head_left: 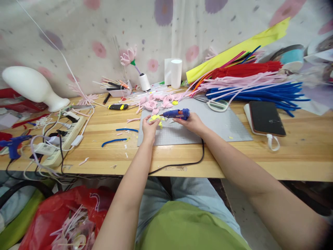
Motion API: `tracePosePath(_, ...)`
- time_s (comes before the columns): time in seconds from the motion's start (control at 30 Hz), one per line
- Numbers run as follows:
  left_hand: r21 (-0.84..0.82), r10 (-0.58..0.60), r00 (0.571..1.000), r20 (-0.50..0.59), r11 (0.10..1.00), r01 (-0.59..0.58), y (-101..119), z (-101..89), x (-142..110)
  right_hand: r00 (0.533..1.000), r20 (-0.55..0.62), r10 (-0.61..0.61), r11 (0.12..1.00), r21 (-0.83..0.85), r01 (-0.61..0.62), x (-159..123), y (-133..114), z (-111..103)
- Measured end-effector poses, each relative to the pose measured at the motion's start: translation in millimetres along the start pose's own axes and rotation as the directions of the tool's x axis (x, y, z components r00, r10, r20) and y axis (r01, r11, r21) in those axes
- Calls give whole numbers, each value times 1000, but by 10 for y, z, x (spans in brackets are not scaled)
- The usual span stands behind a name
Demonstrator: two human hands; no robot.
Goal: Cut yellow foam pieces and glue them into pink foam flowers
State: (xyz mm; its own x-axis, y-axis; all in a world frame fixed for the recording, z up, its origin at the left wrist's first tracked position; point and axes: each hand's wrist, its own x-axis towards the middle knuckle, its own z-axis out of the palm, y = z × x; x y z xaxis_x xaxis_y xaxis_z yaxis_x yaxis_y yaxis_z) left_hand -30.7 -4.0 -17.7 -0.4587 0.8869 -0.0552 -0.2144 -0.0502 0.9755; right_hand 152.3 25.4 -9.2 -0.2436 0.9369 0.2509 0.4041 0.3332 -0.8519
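My right hand (191,122) is closed around a blue hot glue gun (176,114), its nozzle pointing left. My left hand (151,129) pinches a small yellow craft piece (156,120) close to the nozzle; whether nozzle and piece touch I cannot tell. Both hands are over a grey cutting mat (221,128). Just behind them lie several pink pipe-cleaner petals (151,104) and a small yellow piece (175,102). A black cord (179,164) runs from below my right hand to the table's front edge.
Scissors (218,105) lie at the mat's back edge, before bundles of blue pipe cleaners (255,93). A phone (267,118) leans on a stand at right. Left are a utility knife (118,107), a power strip (65,139) and another glue gun (14,146). A red bag (65,198) sits below.
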Motion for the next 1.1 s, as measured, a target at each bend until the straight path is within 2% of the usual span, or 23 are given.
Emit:
tracePosePath(0.13, -11, -4, 1000, 2, 1000, 4, 0, -11, 7, 971, -217, 97, 995, 52, -88, 73, 89, -106)
tracePosePath(0.27, -15, -12, 1000, -16, 1000, 12, -12, -25, 32, 887, -420, 191, 981, 43, -190, 177, 311, -322)
tracePosePath(0.37, -37, -22, 999, -30, 999, 21, -24, -31, 54, 836, -476, 274, 954, 22, -300, 227, 469, -450)
tracePosePath(0.5, -79, -34, 999, -42, 996, 31, -32, -34, 74, 815, -486, 317, 932, 0, -362, 254, 560, -484)
tracePosePath(0.8, -122, -47, 998, -48, 992, 40, -11, -36, 68, 848, -487, 207, 872, -302, -386, 239, 453, -428)
tracePosePath(0.87, -127, -58, 997, -57, 991, 51, -2, -39, 69, 812, -567, 142, 858, -338, -386, 203, 359, -445)
tracePosePath(0.97, -168, -87, 994, -70, 983, 75, 24, -30, 60, 712, -701, 35, 859, -343, -380, 103, 152, -444)
tracePosePath(1.0, -190, -97, 993, -71, 978, 82, 34, -21, 51, 721, -693, 10, 877, -340, -340, 63, 73, -419)
tracePosePath(1.03, -213, -105, 992, -65, 973, 89, 42, -7, 40, 758, -652, -7, 900, -335, -280, 24, -8, -376)
tracePosePath(1.1, -254, -115, 992, -44, 962, 100, 54, 30, 8, 876, -481, -41, 944, -305, -124, -31, -157, -232)
